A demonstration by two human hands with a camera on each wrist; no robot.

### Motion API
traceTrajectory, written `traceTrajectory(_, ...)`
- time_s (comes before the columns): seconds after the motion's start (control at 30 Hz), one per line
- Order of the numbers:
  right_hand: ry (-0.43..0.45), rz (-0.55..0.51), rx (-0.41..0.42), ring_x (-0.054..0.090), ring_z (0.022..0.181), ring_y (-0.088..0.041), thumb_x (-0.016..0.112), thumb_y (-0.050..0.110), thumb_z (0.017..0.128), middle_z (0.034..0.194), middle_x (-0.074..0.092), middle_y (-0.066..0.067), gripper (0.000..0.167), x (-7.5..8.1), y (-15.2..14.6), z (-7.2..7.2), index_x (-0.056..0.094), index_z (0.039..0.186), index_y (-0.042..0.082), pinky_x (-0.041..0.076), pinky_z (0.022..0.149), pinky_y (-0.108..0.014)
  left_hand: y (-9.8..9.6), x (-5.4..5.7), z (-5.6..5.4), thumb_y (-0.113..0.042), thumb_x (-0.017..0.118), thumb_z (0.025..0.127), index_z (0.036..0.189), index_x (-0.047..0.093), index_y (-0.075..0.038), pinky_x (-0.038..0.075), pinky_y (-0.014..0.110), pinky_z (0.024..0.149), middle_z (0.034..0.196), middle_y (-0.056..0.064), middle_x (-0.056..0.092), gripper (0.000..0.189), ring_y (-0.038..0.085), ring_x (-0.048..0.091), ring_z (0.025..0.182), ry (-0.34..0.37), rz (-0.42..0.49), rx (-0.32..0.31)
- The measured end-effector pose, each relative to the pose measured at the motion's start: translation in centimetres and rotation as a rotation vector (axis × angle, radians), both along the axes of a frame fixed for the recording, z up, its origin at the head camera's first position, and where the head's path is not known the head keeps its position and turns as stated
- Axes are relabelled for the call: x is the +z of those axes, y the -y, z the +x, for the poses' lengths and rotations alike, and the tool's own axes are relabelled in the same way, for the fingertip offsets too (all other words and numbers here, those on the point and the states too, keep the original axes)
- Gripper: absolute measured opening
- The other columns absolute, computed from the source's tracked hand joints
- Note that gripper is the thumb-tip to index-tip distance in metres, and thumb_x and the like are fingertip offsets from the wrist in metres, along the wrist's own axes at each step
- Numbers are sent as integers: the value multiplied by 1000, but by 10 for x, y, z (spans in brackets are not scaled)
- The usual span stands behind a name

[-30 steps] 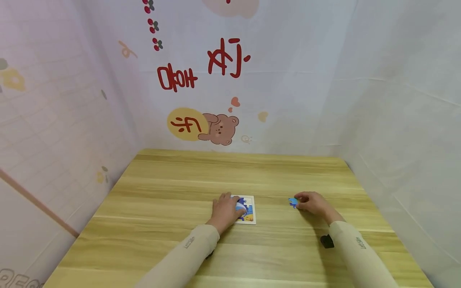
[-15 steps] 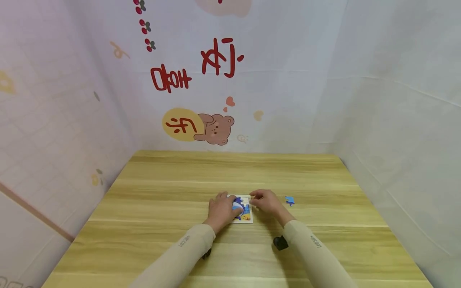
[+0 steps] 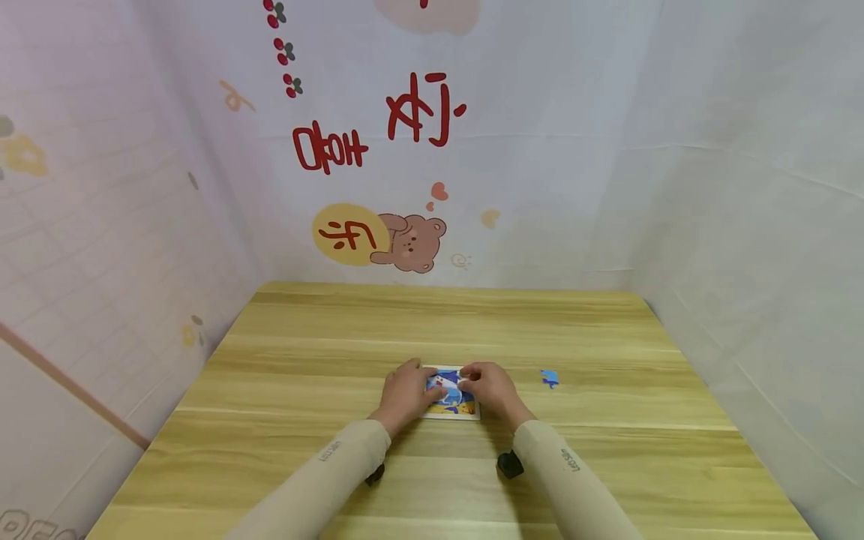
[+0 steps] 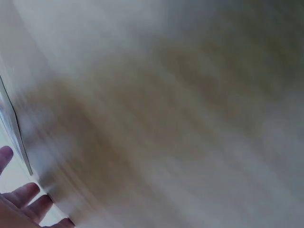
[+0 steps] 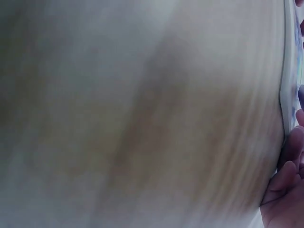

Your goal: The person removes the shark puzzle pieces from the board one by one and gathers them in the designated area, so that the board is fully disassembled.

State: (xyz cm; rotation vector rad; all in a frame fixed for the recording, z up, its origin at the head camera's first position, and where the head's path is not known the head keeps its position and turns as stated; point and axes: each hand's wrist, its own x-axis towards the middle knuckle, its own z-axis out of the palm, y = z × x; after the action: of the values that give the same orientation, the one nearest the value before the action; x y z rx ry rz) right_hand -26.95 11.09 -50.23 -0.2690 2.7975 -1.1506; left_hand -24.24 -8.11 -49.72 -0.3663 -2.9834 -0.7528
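Resting spread on puzzle (image 3: 455,405), left hand (image 3: 403,391); right hand (image 3: 492,385), hold unclear; blue piece (image 3: 550,378) in head view only

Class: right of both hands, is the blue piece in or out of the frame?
Out: the blue piece lies on the table, apart from the white frame.

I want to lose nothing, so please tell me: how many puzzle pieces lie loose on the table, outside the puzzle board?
1: the blue piece, to the right of the right hand. Another may be hidden beneath that hand.
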Motion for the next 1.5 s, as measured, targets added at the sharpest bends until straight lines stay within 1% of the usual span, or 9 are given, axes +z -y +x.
traceTrajectory(0.1, -13, 10, 3, 59, 88, -19, 74, 17, 88, 98, 67, -4, 22, 0, -1, 0, 75, 108, 8, 49, 83, -43, -1, -2, 0, -43, 69, 92, 125, 70, -11, 35, 60, 101, 132, 20, 59, 47, 39, 50, 126, -24, -22, -11)
traceTrajectory(0.33, 28, -11, -9, 59, 90, -17, 73, 16, 89, 101, 69, -3, 19, 0, 0, 0, 77, 107, 9, 49, 86, -42, -6, -6, 0, -44, 72, 89, 121, 72, -14, 34, 60, 101, 133, 19, 58, 43, 40, 50, 126, -24, -56, 40)
traceTrajectory(0.6, 107, -129, -52, 58, 92, -20, 73, 11, 88, 102, 68, -5, 20, 3, 1, -1, 76, 108, 6, 49, 87, -43, -8, -6, -1, -43, 73, 88, 122, 73, -14, 35, 57, 101, 133, 18, 58, 44, 39, 49, 126, -2, -45, 63)
traceTrajectory(0.77, 132, -191, -77, 59, 91, -20, 72, 9, 90, 99, 68, -6, 19, 4, 2, 0, 75, 108, 5, 49, 87, -42, -7, -2, -1, -43, 73, 88, 122, 73, -14, 35, 58, 102, 133, 18, 58, 44, 39, 49, 127, 25, -42, 60)
traceTrajectory(0.93, 126, -210, -105, 62, 96, -21, 71, 9, 91, 102, 71, -5, 13, 5, 5, 0, 75, 103, 6, 48, 90, -43, -7, 2, 1, -41, 74, 88, 123, 73, -14, 34, 59, 103, 134, 19, 57, 44, 39, 48, 127, 35, -32, 60)
traceTrajectory(1.07, 111, -161, -130, 62, 95, -22, 71, 10, 91, 102, 70, -5, 9, 6, 5, 1, 76, 99, 8, 48, 90, -45, -7, 2, 2, -39, 74, 89, 123, 72, -13, 33, 61, 103, 134, 20, 57, 43, 41, 47, 128, 29, -14, 54)
traceTrajectory(1.2, 113, -126, -151, 61, 94, -21, 71, 13, 92, 100, 70, -3, 6, 7, 4, 1, 76, 95, 11, 47, 89, -44, -9, 2, 3, -38, 75, 88, 121, 73, -13, 35, 59, 101, 133, 20, 58, 42, 40, 49, 126, 13, -17, 48)
traceTrajectory(1.37, 104, -139, -130, 60, 90, -20, 69, 12, 93, 97, 69, -2, 6, 7, 3, 0, 74, 95, 10, 47, 87, -43, -8, 2, 2, -39, 74, 88, 122, 72, -13, 35, 59, 101, 133, 20, 57, 43, 40, 49, 126, 18, -24, 51)
traceTrajectory(1.5, 75, -189, -97, 60, 90, -19, 69, 9, 92, 95, 70, -3, 7, 6, -1, -1, 74, 95, 6, 48, 86, -42, -7, 2, 2, -40, 73, 89, 124, 72, -13, 32, 61, 104, 136, 20, 56, 44, 41, 47, 128, 32, -22, 56)
